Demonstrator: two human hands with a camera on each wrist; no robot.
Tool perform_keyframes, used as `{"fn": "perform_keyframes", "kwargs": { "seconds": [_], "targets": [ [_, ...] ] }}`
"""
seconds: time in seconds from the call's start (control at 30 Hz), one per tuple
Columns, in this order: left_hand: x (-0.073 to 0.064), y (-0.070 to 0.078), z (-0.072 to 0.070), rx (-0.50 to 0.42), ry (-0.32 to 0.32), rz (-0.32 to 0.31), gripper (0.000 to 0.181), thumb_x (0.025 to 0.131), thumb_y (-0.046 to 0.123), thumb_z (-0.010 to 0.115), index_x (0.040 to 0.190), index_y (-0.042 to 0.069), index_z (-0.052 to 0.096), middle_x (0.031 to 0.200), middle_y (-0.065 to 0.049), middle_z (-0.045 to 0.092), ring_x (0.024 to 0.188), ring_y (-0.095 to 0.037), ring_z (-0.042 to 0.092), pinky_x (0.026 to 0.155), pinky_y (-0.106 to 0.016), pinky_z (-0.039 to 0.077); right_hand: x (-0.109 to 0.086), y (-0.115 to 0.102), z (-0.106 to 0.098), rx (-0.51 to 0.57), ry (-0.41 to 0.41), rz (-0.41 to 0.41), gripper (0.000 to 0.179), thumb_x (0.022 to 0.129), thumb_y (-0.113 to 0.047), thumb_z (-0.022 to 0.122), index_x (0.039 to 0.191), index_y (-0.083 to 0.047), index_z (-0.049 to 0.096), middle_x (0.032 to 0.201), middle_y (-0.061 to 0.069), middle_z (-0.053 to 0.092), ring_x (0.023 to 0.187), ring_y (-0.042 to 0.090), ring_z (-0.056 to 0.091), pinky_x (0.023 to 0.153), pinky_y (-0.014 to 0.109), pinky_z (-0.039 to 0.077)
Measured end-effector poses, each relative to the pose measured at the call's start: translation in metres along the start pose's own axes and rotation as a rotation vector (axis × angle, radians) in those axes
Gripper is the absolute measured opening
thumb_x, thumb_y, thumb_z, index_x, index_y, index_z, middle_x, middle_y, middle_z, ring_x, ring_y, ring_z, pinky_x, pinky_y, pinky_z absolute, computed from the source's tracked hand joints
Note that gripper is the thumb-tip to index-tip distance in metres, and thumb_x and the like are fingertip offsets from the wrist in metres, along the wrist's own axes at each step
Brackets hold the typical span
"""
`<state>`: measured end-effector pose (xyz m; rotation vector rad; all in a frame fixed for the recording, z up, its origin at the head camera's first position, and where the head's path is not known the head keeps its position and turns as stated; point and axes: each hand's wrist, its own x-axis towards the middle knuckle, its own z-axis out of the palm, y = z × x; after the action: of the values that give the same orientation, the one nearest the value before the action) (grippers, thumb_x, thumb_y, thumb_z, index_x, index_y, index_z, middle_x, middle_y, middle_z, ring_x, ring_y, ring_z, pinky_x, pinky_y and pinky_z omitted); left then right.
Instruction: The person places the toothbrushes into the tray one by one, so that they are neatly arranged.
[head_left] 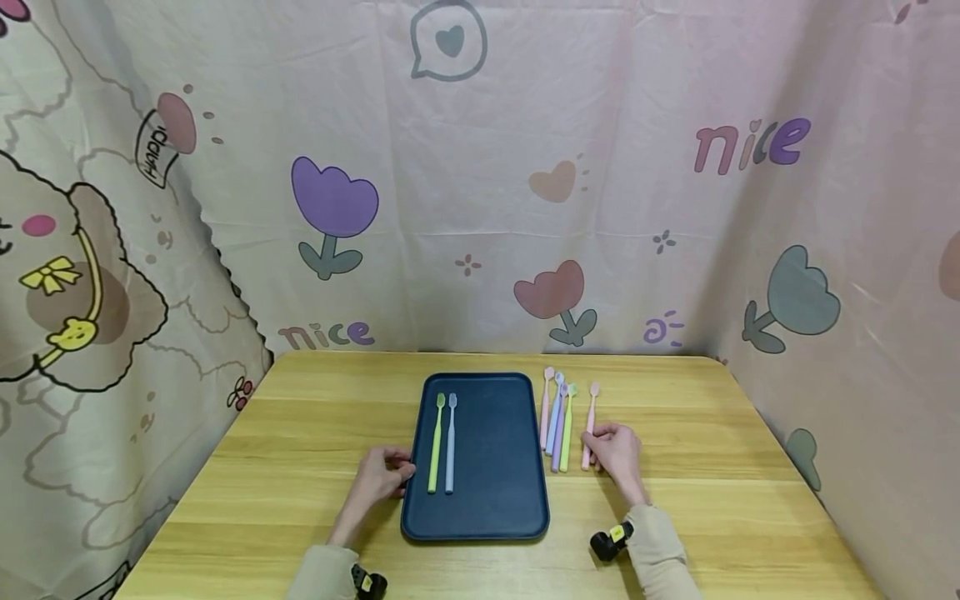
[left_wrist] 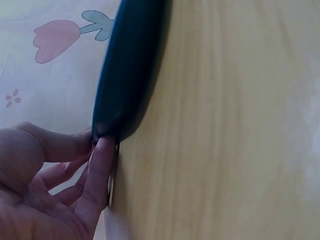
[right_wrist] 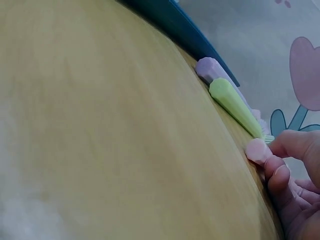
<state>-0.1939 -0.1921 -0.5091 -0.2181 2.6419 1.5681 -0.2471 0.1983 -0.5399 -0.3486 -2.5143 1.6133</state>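
While a printed cloth (head_left: 450, 167) is hanging behind, a wooden table (head_left: 315, 417) is supporting everything. On it, a tray (head_left: 498, 458) is probably feeling firm and rather light, its raised rim offering the best hold; it is looking dark blue, with rounded corners. The left hand (head_left: 378, 479) is pinching its left edge between thumb and finger; the right hand (head_left: 617, 452), well apart, is pinching a pink toothbrush (head_left: 592, 411) by the handle, to the tray's right. That toothbrush is likely weighing very little and feeling stiff, perhaps slightly slippery, with the thicker handle giving a surer hold than the slim neck. It is looking evenly pale, its handle ending in a blunt tip; whether it is touching the table is not showing clearly. Between it and the tray, another pink brush (head_left: 546, 412), a blue brush (head_left: 553, 423), a purple brush (head_left: 558, 433) and a green brush (head_left: 567, 433) are lying bunched; on the tray, a lime brush (head_left: 436, 446) and a pale blue brush (head_left: 450, 450) are lying side by side.
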Motion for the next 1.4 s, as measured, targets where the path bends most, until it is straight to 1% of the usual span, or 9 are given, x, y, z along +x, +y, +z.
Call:
{"fn": "perform_keyframes", "kwargs": {
  "seconds": [0.33,0.47,0.67,0.73,0.87,1.03,1.17,1.27,1.4],
  "targets": [
    [0.0,0.0,0.001,0.002,0.003,-0.009,0.018,0.088,-0.006,0.068,0.105,-0.01,0.069,0.087,-0.015,0.067,0.068,-0.015,0.06,0.055,-0.029,0.059,0.001,0.003,0.0,-0.05,0.004,-0.021,0.022,0.086,-0.013,0.067,0.094,0.007,0.07,0.056,0.0,0.064,0.039,0.007,0.052,0.037,0.023,0.046],
    [-0.001,0.0,0.0,-0.01,-0.004,-0.009,0.019,0.088,-0.006,0.067,0.106,-0.01,0.069,0.088,-0.016,0.067,0.069,-0.015,0.061,0.056,-0.03,0.059,0.0,0.003,0.0,-0.035,0.003,-0.024,0.019,0.087,-0.012,0.067,0.094,0.006,0.069,0.055,-0.002,0.062,0.039,0.006,0.051,0.037,0.021,0.044],
    [-0.001,-0.004,-0.001,-0.039,-0.028,0.031,0.018,0.088,-0.006,0.067,0.105,-0.012,0.067,0.087,-0.017,0.067,0.065,-0.014,0.062,0.054,-0.029,0.059,-0.002,0.003,-0.002,0.037,-0.021,-0.023,0.017,0.092,-0.008,0.062,0.096,0.007,0.065,0.058,-0.003,0.06,0.044,0.007,0.051,0.038,0.02,0.043],
    [0.0,-0.004,0.0,-0.048,-0.029,0.029,0.018,0.088,-0.006,0.066,0.105,-0.012,0.067,0.087,-0.017,0.067,0.064,-0.014,0.063,0.053,-0.029,0.059,-0.002,0.004,-0.002,0.07,-0.038,-0.012,0.017,0.094,-0.008,0.06,0.1,0.008,0.064,0.061,-0.002,0.06,0.046,0.007,0.052,0.04,0.02,0.043],
    [0.002,-0.004,0.0,-0.051,-0.015,-0.005,0.018,0.089,-0.006,0.066,0.106,-0.011,0.068,0.091,-0.018,0.068,0.066,-0.015,0.063,0.055,-0.03,0.059,-0.003,0.005,-0.003,0.129,-0.065,0.002,0.02,0.098,-0.008,0.058,0.106,0.011,0.06,0.064,-0.002,0.059,0.047,0.006,0.051,0.041,0.02,0.044],
    [0.002,-0.004,0.002,-0.018,-0.002,-0.004,0.019,0.088,-0.006,0.067,0.106,-0.011,0.068,0.088,-0.016,0.069,0.065,-0.015,0.061,0.054,-0.03,0.058,-0.006,0.005,-0.006,0.202,-0.105,0.027,0.022,0.1,-0.006,0.056,0.111,0.013,0.057,0.063,-0.002,0.058,0.048,0.005,0.05,0.043,0.018,0.042],
    [0.003,-0.005,0.003,-0.027,-0.003,-0.008,0.018,0.088,-0.006,0.067,0.106,-0.011,0.068,0.086,-0.015,0.068,0.063,-0.014,0.06,0.054,-0.029,0.058,-0.005,0.003,-0.009,0.268,-0.149,0.049,0.027,0.1,-0.006,0.056,0.118,0.014,0.054,0.065,-0.002,0.059,0.051,0.006,0.051,0.045,0.018,0.043],
    [0.003,-0.005,0.002,-0.033,-0.004,-0.014,0.018,0.089,-0.007,0.066,0.106,-0.011,0.068,0.086,-0.015,0.068,0.063,-0.013,0.061,0.054,-0.029,0.058,-0.006,0.001,-0.011,0.29,-0.175,0.044,0.031,0.1,-0.006,0.057,0.123,0.014,0.053,0.068,-0.002,0.06,0.054,0.006,0.052,0.046,0.018,0.044],
    [0.002,-0.004,0.002,-0.035,-0.001,-0.017,0.018,0.089,-0.006,0.066,0.106,-0.011,0.068,0.087,-0.015,0.068,0.064,-0.014,0.061,0.054,-0.029,0.059,-0.01,-0.009,-0.009,0.301,-0.196,0.015,0.034,0.099,-0.005,0.06,0.126,0.014,0.054,0.073,-0.002,0.063,0.054,0.005,0.052,0.047,0.017,0.043]
  ]
}}
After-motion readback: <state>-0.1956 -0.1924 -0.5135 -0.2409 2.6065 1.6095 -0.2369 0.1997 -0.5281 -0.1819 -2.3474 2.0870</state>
